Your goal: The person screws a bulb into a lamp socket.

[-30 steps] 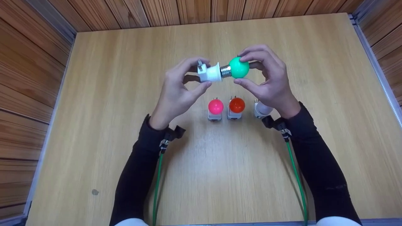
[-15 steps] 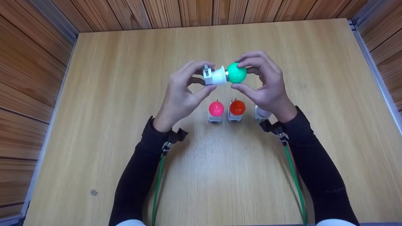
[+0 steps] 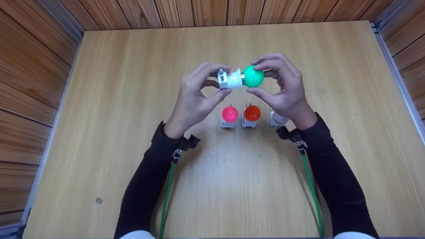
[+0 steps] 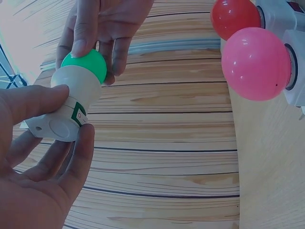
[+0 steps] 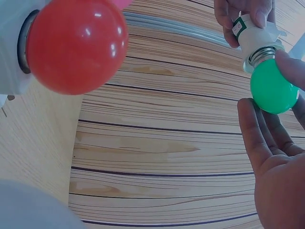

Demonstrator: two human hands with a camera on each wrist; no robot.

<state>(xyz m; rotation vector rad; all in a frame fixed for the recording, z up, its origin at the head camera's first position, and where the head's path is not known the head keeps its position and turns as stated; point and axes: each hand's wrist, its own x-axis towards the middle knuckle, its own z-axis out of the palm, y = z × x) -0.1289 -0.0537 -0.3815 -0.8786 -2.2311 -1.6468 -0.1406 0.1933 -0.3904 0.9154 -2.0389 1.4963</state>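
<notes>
Above the table, my left hand [image 3: 196, 96] pinches a white plug-in bulb socket [image 3: 231, 79] between thumb and fingers, its plug end turned left. My right hand [image 3: 284, 88] holds a round green light bulb [image 3: 253, 76] by the globe, thumb below and fingertips on top. The bulb's metal screw base sits partly inside the socket mouth; in the right wrist view a few bare threads [image 5: 263, 55] show between socket and globe. A green-edged label [image 4: 79, 114] and a round mark are on the socket's side in the left wrist view.
Nearer me on the table stand a pink bulb [image 3: 229, 114] and a red-orange bulb [image 3: 252, 113], each in a white socket. A white bulb in a socket [image 3: 277, 120] is partly hidden under my right wrist. Green cables [image 3: 168, 196] run from both wrist cameras. Wood-panelled walls [image 3: 212, 13] border the table.
The green bulb's screw base has gone from mostly exposed to mostly inside the socket. The left hand with the socket has moved right, toward the bulb. The bulbs on the table stay put.
</notes>
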